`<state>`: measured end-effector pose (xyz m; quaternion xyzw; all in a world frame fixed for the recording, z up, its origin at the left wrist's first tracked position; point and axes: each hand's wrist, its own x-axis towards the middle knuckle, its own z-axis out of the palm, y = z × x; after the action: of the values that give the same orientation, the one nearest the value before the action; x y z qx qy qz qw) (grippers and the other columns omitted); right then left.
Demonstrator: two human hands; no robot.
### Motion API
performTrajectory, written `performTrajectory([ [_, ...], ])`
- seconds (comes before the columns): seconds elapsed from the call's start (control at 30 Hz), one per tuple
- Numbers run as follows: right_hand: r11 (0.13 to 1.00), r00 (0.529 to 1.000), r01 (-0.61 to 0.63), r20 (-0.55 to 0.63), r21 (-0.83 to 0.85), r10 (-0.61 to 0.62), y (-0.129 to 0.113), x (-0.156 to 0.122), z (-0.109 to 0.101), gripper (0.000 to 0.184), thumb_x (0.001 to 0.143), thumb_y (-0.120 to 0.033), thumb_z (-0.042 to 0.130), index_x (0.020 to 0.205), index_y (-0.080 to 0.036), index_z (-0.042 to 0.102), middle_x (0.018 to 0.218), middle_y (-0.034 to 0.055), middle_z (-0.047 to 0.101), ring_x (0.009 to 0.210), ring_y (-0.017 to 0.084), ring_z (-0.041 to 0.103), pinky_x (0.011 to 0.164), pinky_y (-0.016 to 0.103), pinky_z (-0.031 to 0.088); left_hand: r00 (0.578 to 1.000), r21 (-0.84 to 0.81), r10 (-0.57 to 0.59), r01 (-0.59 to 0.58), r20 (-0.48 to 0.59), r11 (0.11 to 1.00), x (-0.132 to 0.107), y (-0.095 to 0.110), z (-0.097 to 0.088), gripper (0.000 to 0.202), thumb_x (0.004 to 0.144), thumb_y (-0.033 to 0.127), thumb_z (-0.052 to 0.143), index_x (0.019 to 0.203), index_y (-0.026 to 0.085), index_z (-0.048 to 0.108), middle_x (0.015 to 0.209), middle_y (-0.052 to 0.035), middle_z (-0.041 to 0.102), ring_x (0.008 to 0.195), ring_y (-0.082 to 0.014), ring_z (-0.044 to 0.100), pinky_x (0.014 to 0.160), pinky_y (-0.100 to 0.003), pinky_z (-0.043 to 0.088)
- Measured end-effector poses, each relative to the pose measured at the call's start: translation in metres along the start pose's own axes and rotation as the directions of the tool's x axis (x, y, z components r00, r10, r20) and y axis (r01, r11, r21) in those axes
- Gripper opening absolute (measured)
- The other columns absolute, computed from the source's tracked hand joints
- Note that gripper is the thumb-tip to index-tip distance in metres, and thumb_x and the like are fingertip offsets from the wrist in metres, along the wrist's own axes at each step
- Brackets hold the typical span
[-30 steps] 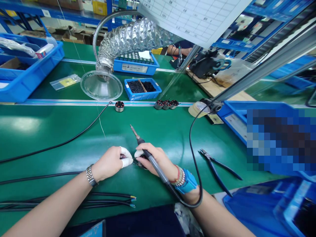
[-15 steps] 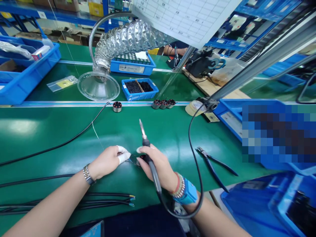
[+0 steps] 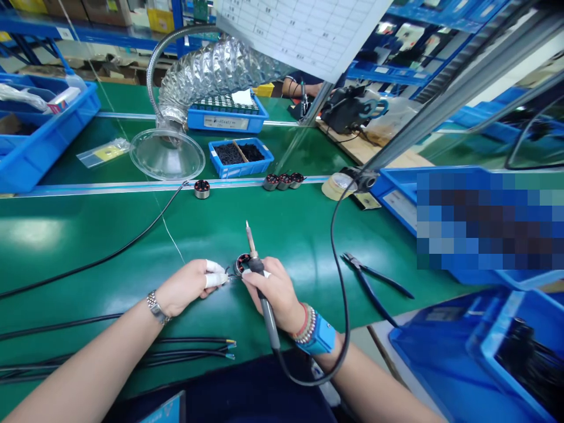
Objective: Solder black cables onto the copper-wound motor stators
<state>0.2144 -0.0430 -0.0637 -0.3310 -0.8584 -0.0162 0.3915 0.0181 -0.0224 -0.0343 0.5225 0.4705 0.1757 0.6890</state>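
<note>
Green counter carries a small wound stator, lying between our two hands. Our left hand, white cots on its fingertips, has its grip pinched closed just beside the stator; what it pinches we cannot resolve. Our right hand has its grip closed around the soldering iron, tip tilted up and clear of the stator. Cutters lie on the counter to the right, well apart.

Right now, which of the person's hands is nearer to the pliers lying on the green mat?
Right. The right hand, gripping the soldering iron, is left of the pliers; the left hand sits farther left, beyond the small motor stator.
</note>
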Motion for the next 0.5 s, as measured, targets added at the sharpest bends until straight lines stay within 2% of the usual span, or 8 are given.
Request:
performTrajectory([
  [0.1,1.0,1.0,-0.006,-0.02,0.022,0.006,-0.006,0.001,0.002,0.02,0.082,-0.006,0.048,0.097,-0.019,0.052,0.083,0.0056,0.056,0.082,0.017,0.051,0.07,0.033,0.041,1.0,-0.059,0.001,-0.002,-0.011,0.998,0.0,-0.001,0.0,0.02,0.069,0.032,0.057,0.063,0.013,0.051,0.052,0.0052,0.038,0.049,-0.0069,0.029,0.047,-0.021,0.022],
  [0.27,0.997,0.996,-0.056,-0.073,0.046,0.059,-0.015,0.004,0.01,0.019,0.081,-0.008,0.05,0.096,-0.019,0.051,0.08,0.0045,0.057,0.075,0.016,0.051,0.067,0.031,0.042,1.0,-0.106,0.019,-0.022,-0.024,0.994,0.0,0.0,0.002,0.022,0.067,0.033,0.059,0.064,0.012,0.052,0.051,0.0051,0.039,0.047,-0.006,0.029,0.046,-0.02,0.022],
  [0.37,0.994,0.991,-0.095,-0.086,0.047,0.098,-0.017,0.004,0.015,0.021,0.08,-0.007,0.049,0.096,-0.02,0.051,0.081,0.0048,0.057,0.075,0.017,0.051,0.067,0.032,0.043,0.999,-0.101,0.023,-0.026,-0.035,0.995,-0.001,0.001,0.003,0.023,0.067,0.033,0.059,0.063,0.012,0.052,0.051,0.0049,0.04,0.047,-0.0059,0.031,0.046,-0.02,0.023],
  [0.5,0.995,0.994,-0.092,-0.057,0.024,0.093,-0.017,0.002,0.016,0.021,0.08,-0.008,0.05,0.098,-0.019,0.051,0.085,0.0059,0.058,0.077,0.017,0.051,0.069,0.034,0.043,0.999,-0.071,0.026,-0.029,-0.048,0.997,-0.002,0.001,0.003,0.022,0.067,0.034,0.058,0.063,0.013,0.052,0.05,0.0054,0.039,0.046,-0.0059,0.031,0.045,-0.02,0.022],
])
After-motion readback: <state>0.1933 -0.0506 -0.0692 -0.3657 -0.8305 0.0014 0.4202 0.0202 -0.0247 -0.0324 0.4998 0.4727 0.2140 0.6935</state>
